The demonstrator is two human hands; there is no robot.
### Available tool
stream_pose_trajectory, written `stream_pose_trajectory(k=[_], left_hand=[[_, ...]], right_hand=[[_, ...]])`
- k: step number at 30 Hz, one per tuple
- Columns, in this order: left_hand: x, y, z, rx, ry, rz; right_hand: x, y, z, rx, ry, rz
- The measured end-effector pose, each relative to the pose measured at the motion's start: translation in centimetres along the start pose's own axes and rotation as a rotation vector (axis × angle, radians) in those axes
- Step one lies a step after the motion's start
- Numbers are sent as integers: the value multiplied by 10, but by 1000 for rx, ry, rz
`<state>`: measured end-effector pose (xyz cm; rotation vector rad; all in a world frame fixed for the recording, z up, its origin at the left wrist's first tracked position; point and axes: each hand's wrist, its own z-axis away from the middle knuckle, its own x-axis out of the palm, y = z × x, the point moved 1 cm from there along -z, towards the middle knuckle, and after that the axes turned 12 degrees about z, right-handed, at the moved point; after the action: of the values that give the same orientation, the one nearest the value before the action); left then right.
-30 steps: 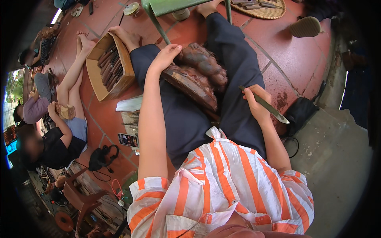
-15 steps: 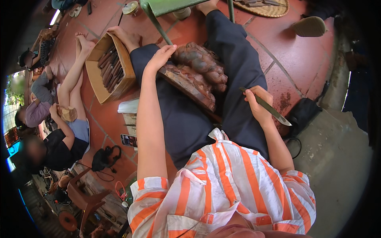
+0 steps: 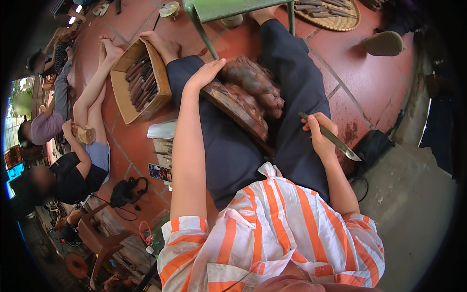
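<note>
A reddish-brown wood carving (image 3: 253, 90) with rounded, lumpy relief leans between my dark-trousered legs, its flat edge facing me. My left hand (image 3: 206, 74) grips its upper left edge, the fingers lying along the top and the thumb out of sight. Off to the carving's right, above my thigh, my right hand (image 3: 322, 132) is closed round a knife (image 3: 339, 145) with a green handle. The short curved metal blade points back to the lower right, away from the carving. Blade and wood are apart.
A cardboard box (image 3: 121, 100) of wooden-handled tools stands left of my leg, near a phone (image 3: 160, 173). Ahead are a green stool (image 3: 233, 10) and a woven tray (image 3: 335, 23) of tools. Other people sit at left; one holds a wooden piece (image 3: 83, 134). A sandal sole (image 3: 384, 44) shows far right.
The whole view has shifted slightly, so most things sit a little further right and lower. My left hand stays on the carving, and my right hand still holds the knife off to the side.
</note>
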<state>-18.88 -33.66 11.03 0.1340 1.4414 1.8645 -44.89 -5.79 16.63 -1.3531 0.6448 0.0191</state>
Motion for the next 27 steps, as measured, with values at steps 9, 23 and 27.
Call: stream_pose_trajectory(k=[9, 23, 27], left_hand=[[18, 19, 13, 124, 18, 44], [66, 27, 91, 234, 830, 352], [111, 20, 137, 102, 691, 626]], right_hand=[[36, -34, -53, 2, -119, -121], [47, -31, -68, 44, -163, 14], [46, -30, -67, 66, -133, 45]])
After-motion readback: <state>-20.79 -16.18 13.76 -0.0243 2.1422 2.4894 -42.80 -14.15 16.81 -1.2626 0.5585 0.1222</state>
